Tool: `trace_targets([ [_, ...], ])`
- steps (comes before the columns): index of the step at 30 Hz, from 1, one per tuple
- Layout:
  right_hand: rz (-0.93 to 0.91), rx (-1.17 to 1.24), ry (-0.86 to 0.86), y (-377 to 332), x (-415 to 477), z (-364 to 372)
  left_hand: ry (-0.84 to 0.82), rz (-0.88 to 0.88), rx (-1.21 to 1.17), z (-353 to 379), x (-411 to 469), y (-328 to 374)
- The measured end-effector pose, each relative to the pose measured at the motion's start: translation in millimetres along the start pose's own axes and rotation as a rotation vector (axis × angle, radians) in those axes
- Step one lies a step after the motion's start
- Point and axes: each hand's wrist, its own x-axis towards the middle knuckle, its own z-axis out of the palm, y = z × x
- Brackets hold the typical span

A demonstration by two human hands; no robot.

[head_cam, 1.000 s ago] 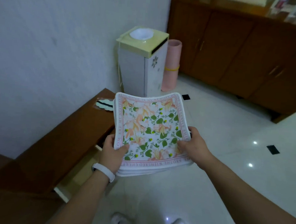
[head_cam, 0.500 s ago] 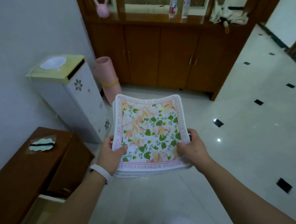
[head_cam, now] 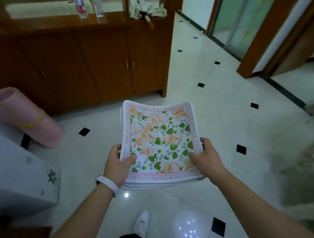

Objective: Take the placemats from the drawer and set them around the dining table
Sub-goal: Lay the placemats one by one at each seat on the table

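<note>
Placemats (head_cam: pixel 158 146), one stacked pile, are held level above the tiled floor (head_cam: pixel 217 96). Left hand (head_cam: pixel 116 166) and right hand (head_cam: pixel 206 157) each grasp a near corner, thumbs on top. Drawer, in view a second ago, is gone: carry to the table is judged under way.

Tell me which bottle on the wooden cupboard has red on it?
The left clear plastic bottle: its label shows red. The right clear plastic bottle beside it shows none.
</note>
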Motion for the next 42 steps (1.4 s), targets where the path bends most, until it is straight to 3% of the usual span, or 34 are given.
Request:
trace_targets([
  [10,0.182,0.122,0.424,0,23,-47,-0.461,0.048,0.057,99,114,53],
  [22,0.421,0.307,0.877,79,-63,-126,-0.979,0.124,0.201,263,66,71],
  [30,0.445,0.422,0.954,148,-81,-190,-1.049,0.139,0.285,354,12,63],
  [38,0.449,0.483,0.932,214,-105,-294,-1.084,0.209,0.379,467,-60,69],
  [42,0.45,0.503,1.001,248,-138,-347,-1.143,0.252,0.379,523,-112,67],
])
